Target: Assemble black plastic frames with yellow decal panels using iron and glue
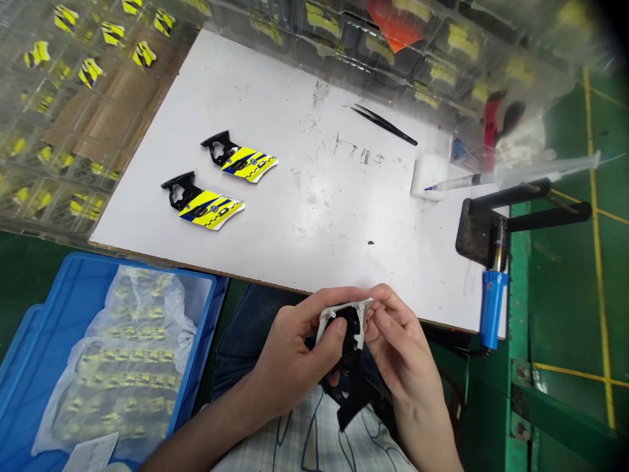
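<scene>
Carefully now, I am holding a small white plastic frame [344, 314] against a black plastic part [351, 387] just above my lap, at the near edge of the white board [304, 196]. My left hand [289, 357] is cradling the pair from below, thumb pressed on the white frame's left side; my right hand [400, 344] is pinching the frame's right edge between thumb and forefinger. To seat it well, I judge that I should be keeping both pinches light and even, squaring the two pieces before pressing, since a skewed push could bend the thin white arms. Whether they are already clicked together I cannot tell. Two finished yellow-and-blue pieces [209, 203] are lying on the board, well apart from my hands, with black tweezers [383, 124] farther back and a blue bin [63, 308] on my left.
</scene>
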